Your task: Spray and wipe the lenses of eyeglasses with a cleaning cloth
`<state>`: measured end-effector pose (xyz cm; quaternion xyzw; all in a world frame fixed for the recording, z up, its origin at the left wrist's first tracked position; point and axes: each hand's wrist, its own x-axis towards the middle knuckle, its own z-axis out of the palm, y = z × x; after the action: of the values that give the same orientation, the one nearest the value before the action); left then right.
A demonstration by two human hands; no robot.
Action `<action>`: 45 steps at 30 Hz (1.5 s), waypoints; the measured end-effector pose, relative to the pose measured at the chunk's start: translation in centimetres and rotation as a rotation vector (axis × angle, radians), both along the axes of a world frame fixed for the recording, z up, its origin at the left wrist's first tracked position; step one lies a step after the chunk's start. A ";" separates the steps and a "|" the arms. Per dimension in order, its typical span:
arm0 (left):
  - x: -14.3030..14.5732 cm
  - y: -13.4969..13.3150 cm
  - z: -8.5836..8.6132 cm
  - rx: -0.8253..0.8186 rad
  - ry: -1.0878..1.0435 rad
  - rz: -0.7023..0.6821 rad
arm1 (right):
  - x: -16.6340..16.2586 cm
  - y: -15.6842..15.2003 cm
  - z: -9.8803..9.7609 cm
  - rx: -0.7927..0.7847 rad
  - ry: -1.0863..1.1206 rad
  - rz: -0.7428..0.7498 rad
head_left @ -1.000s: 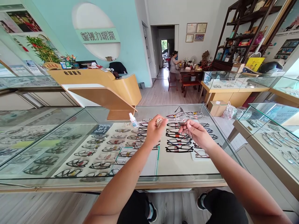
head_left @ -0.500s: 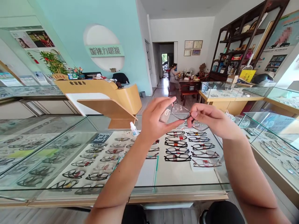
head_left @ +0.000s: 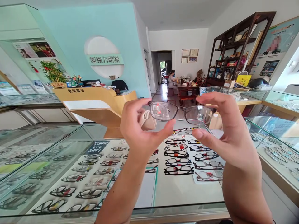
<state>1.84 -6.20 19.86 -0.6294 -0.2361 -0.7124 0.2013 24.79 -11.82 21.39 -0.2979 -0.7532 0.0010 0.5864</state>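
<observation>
A pair of eyeglasses (head_left: 181,109) with a thin dark frame is held up level, both lenses facing me. My left hand (head_left: 140,127) pinches the left lens between forefinger at the top rim and thumb at the lower rim. Tucked behind those fingers is a folded beige cloth (head_left: 149,120). Around the right lens, my right hand (head_left: 230,130) has thumb and forefinger spread wide, apart from the rims; the frame's right end reaches toward its inner side. Whether its rear fingers touch the temple is hidden.
Below is a glass display counter (head_left: 187,210) with rows of eyeglasses (head_left: 178,170) inside. A white sheet with a green edge (head_left: 146,186) lies between them. More glass cases (head_left: 277,146) stand at right, a wooden reception desk (head_left: 93,99) behind. A person (head_left: 173,81) sits at a far table.
The eyeglasses have turned from slanted to level, facing me, and come closer. My right hand's fingers have spread from a pinch on the frame. The view has tilted up slightly.
</observation>
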 end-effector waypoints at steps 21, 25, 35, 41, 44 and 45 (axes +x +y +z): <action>-0.7 -1.4 -0.2 -0.351 -0.005 0.109 | -1.8 1.2 -1.4 0.047 0.080 -0.312; -0.6 -1.4 -0.2 -0.345 -0.003 0.127 | -1.8 1.2 -1.5 0.045 0.085 -0.326; -0.3 -1.4 -0.1 -0.397 0.009 0.115 | -1.8 0.6 -1.1 0.066 0.068 -0.364; -0.3 -1.9 0.0 -0.436 -0.041 0.103 | -1.8 0.5 -1.0 0.045 0.061 -0.383; -0.2 -2.1 0.2 -0.413 -0.059 0.103 | -1.9 0.7 -0.9 0.018 0.048 -0.393; -0.1 -2.1 0.2 -0.399 -0.064 0.105 | -1.9 0.8 -0.9 0.003 0.042 -0.392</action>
<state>1.72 -8.29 20.07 -0.6209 -0.4112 -0.6596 0.1017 22.91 -10.98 20.49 -0.4377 -0.6684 -0.1081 0.5916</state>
